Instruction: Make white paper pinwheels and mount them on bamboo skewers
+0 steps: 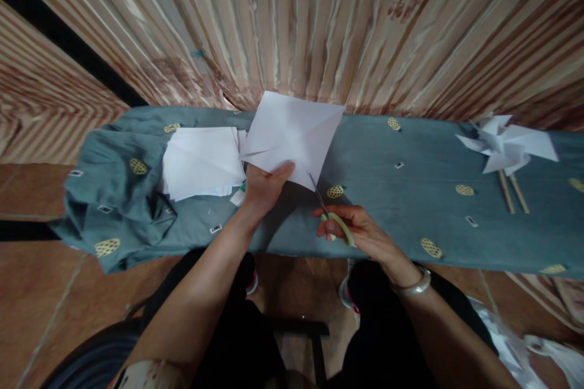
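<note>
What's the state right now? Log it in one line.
left hand: holding white sheet | right hand: holding scissors, blades at sheet's near corner | left: paper stack | right: white pinwheels

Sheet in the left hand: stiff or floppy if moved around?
Probably light and easily bent: the sheet looks like thin paper. It may still hold its shape fairly well, as it spreads out from the left hand with little visible sag. Its left corner could flap: a dark line there looks like a cut or fold.
</note>
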Motion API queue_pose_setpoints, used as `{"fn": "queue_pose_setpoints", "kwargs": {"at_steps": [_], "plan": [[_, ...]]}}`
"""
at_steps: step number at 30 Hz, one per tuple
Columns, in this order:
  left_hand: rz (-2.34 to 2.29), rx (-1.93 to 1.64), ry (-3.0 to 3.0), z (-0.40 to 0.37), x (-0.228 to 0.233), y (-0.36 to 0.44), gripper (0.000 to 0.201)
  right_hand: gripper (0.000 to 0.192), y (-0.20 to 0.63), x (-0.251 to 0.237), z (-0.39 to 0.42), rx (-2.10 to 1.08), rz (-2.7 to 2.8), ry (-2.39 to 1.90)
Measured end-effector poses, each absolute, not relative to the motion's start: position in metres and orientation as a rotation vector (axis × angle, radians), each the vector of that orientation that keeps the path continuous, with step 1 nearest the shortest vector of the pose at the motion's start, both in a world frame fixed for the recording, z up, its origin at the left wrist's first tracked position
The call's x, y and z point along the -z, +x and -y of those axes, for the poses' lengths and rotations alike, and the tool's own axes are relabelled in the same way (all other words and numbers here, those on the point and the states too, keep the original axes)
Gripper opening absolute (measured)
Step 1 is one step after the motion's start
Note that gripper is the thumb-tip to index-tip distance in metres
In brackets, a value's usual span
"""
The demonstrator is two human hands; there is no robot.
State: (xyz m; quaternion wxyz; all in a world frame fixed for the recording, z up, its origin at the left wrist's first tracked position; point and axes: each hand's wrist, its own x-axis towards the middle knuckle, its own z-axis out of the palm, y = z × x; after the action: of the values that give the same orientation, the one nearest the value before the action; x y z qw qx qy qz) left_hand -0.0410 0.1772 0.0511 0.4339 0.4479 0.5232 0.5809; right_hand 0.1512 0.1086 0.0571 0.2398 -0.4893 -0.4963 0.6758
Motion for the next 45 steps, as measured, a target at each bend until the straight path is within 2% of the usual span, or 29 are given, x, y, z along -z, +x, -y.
{"fn": "queue_pose_setpoints", "kwargs": {"at_steps": [9, 20, 35, 45], "plan": [[-1.315, -1.408, 1.087, -0.177, -0.0506, -0.0412, 0.042, 0.045, 0.1495, -0.0564, -0.1083, -1.846, 1.326, -1.346], [-1.287, -1.413, 1.084, -0.1772, -0.0489, -0.0407, 0.045, 0.051, 0.1486, -0.0613, -0.1091, -1.846, 1.348, -1.347], [-1.289, -1.433, 1.094, -0.1756, -0.049, -0.0404, 0.035, 0.046, 0.1478, -0.0606, -0.1091, -1.874, 1.308, -1.346], [-1.304, -1.413, 1.086, -0.1749, -0.0511, -0.0413, 0.044, 0.046, 0.1483, -0.0583, -0.1087, -1.845, 1.324, -1.35]]}}
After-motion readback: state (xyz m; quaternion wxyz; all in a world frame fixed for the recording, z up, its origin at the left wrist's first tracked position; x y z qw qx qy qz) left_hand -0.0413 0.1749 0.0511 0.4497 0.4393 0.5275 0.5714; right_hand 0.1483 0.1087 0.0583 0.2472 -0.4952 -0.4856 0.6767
